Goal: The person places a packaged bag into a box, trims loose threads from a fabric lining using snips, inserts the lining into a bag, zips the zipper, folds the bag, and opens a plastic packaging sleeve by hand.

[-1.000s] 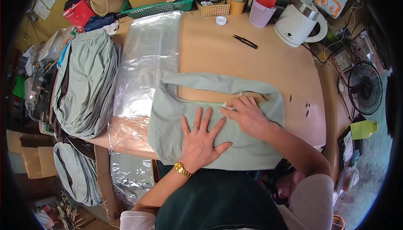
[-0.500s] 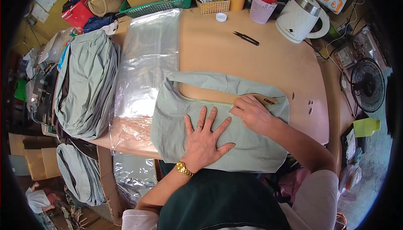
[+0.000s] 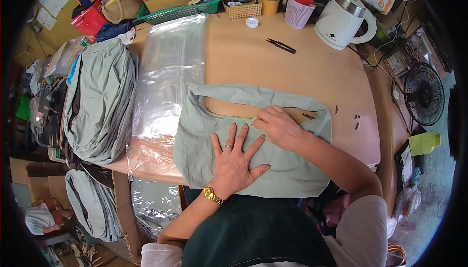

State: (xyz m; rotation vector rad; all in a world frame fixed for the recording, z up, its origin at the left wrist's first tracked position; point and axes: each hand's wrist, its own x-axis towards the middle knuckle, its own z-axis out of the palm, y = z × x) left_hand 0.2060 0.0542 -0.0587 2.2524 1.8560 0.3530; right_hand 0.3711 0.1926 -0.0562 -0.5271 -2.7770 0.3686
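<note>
A grey-green fabric shoulder bag [image 3: 292,169] lies flat in front of me, its strap [image 3: 243,93] looped toward the far side. My left hand [image 3: 234,162], with a ring and a gold watch, rests spread on the bag's front panel. Along the zipped top edge, my right hand [image 3: 278,128] is pinched against the fabric, just right of my left fingertips. What its fingers hold, if anything, is hidden. A dark zipper pull [image 3: 308,116] shows near the opening's right end.
Clear plastic bags [image 3: 170,67] lie left of the bag, beside a stack of similar bags [image 3: 100,101]. Thread snips [image 3: 281,45], a white cap [image 3: 252,22] and an electric kettle [image 3: 339,23] stand or lie farther back. A fan [image 3: 424,94] is at right.
My right hand has slid left along the bag's top edge, closer to my left fingers. My left hand stays flat on the bag. The view has shifted slightly.
</note>
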